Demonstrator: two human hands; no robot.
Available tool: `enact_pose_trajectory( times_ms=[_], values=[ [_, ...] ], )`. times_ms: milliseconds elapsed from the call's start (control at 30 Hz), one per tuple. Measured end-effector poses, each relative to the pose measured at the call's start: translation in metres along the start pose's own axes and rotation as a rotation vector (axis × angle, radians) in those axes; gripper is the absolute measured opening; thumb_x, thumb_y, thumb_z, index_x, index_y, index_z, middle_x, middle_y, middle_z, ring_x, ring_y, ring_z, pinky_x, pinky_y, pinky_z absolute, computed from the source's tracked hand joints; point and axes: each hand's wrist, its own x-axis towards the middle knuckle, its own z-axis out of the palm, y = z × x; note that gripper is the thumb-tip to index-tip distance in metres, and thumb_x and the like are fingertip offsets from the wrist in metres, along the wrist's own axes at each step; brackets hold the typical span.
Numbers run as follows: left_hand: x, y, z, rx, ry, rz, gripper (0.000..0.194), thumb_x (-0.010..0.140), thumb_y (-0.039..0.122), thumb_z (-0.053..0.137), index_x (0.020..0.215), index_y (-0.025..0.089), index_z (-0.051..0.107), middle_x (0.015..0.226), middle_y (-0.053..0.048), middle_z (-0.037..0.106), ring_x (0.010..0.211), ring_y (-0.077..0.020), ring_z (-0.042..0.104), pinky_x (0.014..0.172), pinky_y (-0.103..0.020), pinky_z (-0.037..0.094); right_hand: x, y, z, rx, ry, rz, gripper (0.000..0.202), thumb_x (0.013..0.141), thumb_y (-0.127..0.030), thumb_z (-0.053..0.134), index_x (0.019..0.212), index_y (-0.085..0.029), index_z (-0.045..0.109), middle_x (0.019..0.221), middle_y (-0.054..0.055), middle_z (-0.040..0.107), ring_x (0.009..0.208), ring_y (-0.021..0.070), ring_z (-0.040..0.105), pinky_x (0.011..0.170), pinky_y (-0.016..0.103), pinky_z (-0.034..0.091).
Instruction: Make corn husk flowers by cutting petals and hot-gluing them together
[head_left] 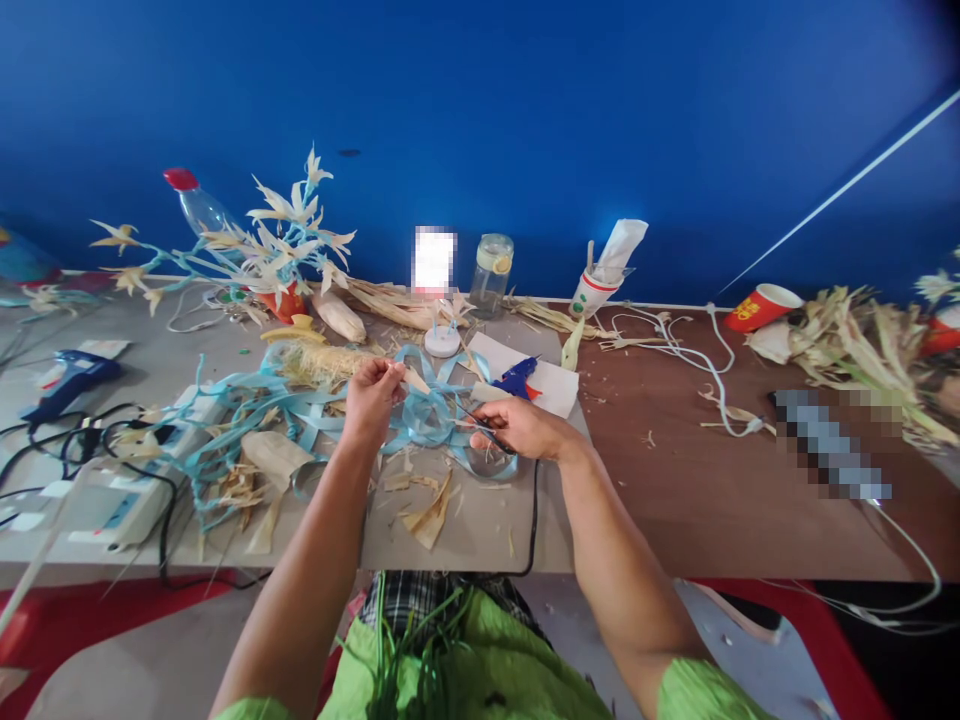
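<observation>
Between thumb and fingers, my left hand (373, 398) pinches a small pale piece of corn husk (415, 380). My right hand (517, 428) is closed around dark-handled scissors (491, 436), whose blades point left toward the husk piece. Under both hands lies a tangle of light blue ribbon (427, 418). Just behind my right hand, a blue glue gun (517, 377) rests on a white sheet (553, 385). Husk scraps (433, 515) are scattered on the table in front of my hands.
Husk flowers on blue stems (289, 230) stand at the back left. A second glue gun (71, 382) and a power strip (150, 475) with cords lie left. Behind are a glass jar (493, 278) and a paper cup (592, 292). A red cup (763, 306) and phone (829, 445) are right.
</observation>
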Motion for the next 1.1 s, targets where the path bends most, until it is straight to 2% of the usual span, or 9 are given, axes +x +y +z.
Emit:
enact_pose_trajectory(
  times_ms=[167,300,467,1100],
  values=[
    [-0.0008,0.001,0.0006,0.047,-0.029,0.0,0.028,0.063,0.028,0.077,0.066,0.016,0.053,0.051,0.006,0.046,0.039,-0.0032,0.037,0.039,-0.018,0.029,-0.0032,-0.0036,-0.0014,-0.093,-0.033,0.003,0.037,0.071,-0.043,0.07,0.095,-0.014,0.068,0.067,-0.003,0.058,0.057,0.0085,0.045,0.053,0.02,0.033],
    [-0.0003,0.0004,0.0002,0.121,-0.02,-0.003,0.027,0.064,0.029,0.075,0.068,0.016,0.052,0.051,0.007,0.046,0.04,-0.0038,0.039,0.041,-0.017,0.03,-0.0041,-0.006,-0.0022,-0.141,-0.048,-0.007,0.036,0.073,-0.044,0.069,0.094,-0.014,0.069,0.071,-0.002,0.059,0.061,0.0088,0.046,0.055,0.02,0.034],
    [0.0,-0.001,-0.0008,0.198,-0.062,-0.046,0.023,0.068,0.028,0.07,0.068,0.016,0.051,0.049,0.007,0.045,0.04,-0.0041,0.038,0.04,-0.017,0.028,-0.0032,-0.0062,-0.0018,-0.18,-0.06,0.013,0.038,0.074,-0.044,0.066,0.098,-0.014,0.069,0.069,-0.002,0.058,0.061,0.009,0.046,0.054,0.02,0.034],
    [-0.0022,-0.0028,0.001,0.29,-0.084,-0.07,0.02,0.067,0.027,0.068,0.067,0.017,0.052,0.048,0.006,0.045,0.041,-0.0056,0.039,0.042,-0.019,0.029,-0.0032,-0.007,-0.0004,-0.187,-0.05,0.006,0.04,0.074,-0.043,0.066,0.101,-0.013,0.071,0.07,-0.001,0.06,0.061,0.0089,0.048,0.053,0.02,0.033]
  ],
)
